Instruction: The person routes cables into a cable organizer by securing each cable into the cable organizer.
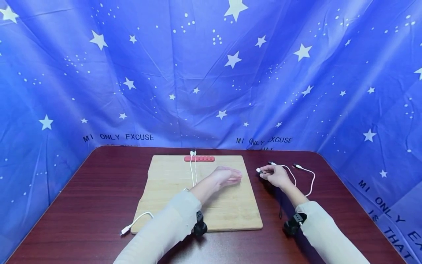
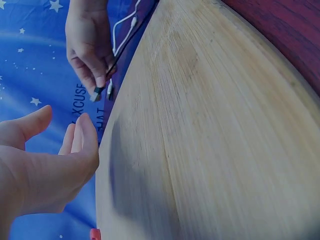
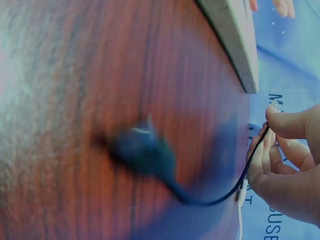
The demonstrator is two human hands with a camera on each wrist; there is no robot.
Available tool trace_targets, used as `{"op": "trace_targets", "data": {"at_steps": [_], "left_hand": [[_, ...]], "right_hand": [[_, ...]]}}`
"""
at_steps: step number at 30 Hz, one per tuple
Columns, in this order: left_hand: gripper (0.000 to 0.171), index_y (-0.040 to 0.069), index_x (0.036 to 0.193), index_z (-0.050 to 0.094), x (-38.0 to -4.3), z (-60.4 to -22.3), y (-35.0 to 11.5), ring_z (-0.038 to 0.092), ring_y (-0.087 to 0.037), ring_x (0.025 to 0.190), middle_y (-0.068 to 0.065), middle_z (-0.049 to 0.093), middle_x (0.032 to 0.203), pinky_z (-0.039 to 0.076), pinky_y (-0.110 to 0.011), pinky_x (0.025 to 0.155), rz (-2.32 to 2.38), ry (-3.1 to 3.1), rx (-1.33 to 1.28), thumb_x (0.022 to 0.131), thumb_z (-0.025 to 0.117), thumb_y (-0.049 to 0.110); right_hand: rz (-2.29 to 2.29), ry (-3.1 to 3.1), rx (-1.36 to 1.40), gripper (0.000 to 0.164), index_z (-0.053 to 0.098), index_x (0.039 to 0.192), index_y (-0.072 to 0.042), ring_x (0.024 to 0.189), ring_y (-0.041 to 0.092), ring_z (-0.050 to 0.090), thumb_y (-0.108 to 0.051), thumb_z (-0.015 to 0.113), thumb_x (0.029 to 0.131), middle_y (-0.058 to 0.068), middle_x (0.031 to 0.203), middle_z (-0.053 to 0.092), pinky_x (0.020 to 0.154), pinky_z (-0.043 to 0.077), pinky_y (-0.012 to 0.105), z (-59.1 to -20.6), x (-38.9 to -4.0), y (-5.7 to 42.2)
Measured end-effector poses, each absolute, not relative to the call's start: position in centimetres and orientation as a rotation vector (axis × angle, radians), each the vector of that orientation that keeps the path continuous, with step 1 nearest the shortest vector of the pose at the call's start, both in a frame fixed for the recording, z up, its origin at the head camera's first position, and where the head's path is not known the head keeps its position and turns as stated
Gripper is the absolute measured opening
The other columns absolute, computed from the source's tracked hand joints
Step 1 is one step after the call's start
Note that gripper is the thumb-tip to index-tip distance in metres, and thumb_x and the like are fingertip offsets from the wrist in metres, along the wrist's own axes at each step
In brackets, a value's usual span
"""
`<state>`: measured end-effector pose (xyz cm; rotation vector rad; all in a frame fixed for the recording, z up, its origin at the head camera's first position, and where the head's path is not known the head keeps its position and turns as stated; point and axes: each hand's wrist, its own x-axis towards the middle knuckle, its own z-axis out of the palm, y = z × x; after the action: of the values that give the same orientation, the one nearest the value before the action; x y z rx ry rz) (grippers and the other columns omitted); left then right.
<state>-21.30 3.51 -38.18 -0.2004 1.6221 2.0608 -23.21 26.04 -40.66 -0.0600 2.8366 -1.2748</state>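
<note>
My right hand pinches a black USB cable near its metal-tipped plug, just right of a wooden board. In the right wrist view the black cord hangs from the fingertips to a blurred dark connector at its other end. My left hand hovers over the wooden board, thumb apart from loosely bent fingers, holding nothing. At the board's far edge lies a red cable holder strip. Two white cables cross its left part, their plugs beyond the edge.
Two more white cables with dark-tipped plugs lie on the dark red table behind and right of my right hand. A white USB plug sticks out past the board's near left corner. A blue star-patterned curtain surrounds the back and sides.
</note>
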Motion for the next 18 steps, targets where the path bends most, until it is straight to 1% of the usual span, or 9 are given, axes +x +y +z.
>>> {"op": "trace_targets", "data": {"at_steps": [4, 8, 12, 16, 18], "left_hand": [[0.032, -0.013, 0.119, 0.059, -21.4, -38.2, 4.0, 0.060, -0.036, 0.119, -0.029, 0.061, 0.124, 0.052, -0.038, 0.104, 2.052, 1.628, -0.180, 0.087, 0.060, -0.007], [0.032, -0.014, 0.119, 0.058, -21.5, -38.0, 4.4, 0.059, -0.037, 0.120, -0.029, 0.061, 0.124, 0.051, -0.039, 0.104, 2.034, 1.648, -0.150, 0.088, 0.060, -0.005], [0.032, -0.014, 0.119, 0.058, -21.5, -38.0, 4.6, 0.059, -0.038, 0.120, -0.030, 0.061, 0.124, 0.050, -0.040, 0.105, 2.022, 1.663, -0.140, 0.088, 0.059, -0.005], [0.032, -0.013, 0.119, 0.058, -21.5, -38.1, 4.9, 0.060, -0.037, 0.119, -0.030, 0.060, 0.124, 0.050, -0.040, 0.105, 2.022, 1.648, -0.153, 0.088, 0.059, -0.006], [0.032, -0.013, 0.118, 0.059, -21.5, -38.2, 5.0, 0.062, -0.037, 0.117, -0.030, 0.061, 0.123, 0.051, -0.040, 0.104, 2.022, 1.653, -0.152, 0.087, 0.060, -0.006]], "right_hand": [[-1.408, 2.770, -0.012, 0.034, 0.061, 0.113, 0.013, 0.062, -0.003, 0.056, -0.004, 0.068, 0.085, 0.006, 0.083, 0.072, 0.055, 0.049, 0.016, -40.1, -23.1, 26.0], [-1.562, 2.629, 0.026, 0.039, 0.056, 0.120, 0.016, 0.063, -0.005, 0.060, -0.004, 0.066, 0.087, -0.002, 0.080, 0.073, 0.059, 0.054, 0.017, -39.5, -22.8, 25.9], [-1.670, 2.506, 0.060, 0.044, 0.053, 0.122, 0.018, 0.066, -0.004, 0.063, -0.005, 0.066, 0.088, -0.005, 0.076, 0.073, 0.063, 0.057, 0.016, -39.0, -22.5, 25.7], [-1.735, 2.436, 0.093, 0.047, 0.052, 0.124, 0.018, 0.067, -0.003, 0.064, -0.007, 0.068, 0.087, -0.008, 0.073, 0.072, 0.065, 0.058, 0.015, -38.6, -22.4, 25.4], [-1.763, 2.404, 0.105, 0.048, 0.052, 0.125, 0.017, 0.068, -0.003, 0.065, -0.008, 0.068, 0.087, -0.011, 0.073, 0.071, 0.069, 0.059, 0.017, -38.4, -22.5, 25.2]]}}
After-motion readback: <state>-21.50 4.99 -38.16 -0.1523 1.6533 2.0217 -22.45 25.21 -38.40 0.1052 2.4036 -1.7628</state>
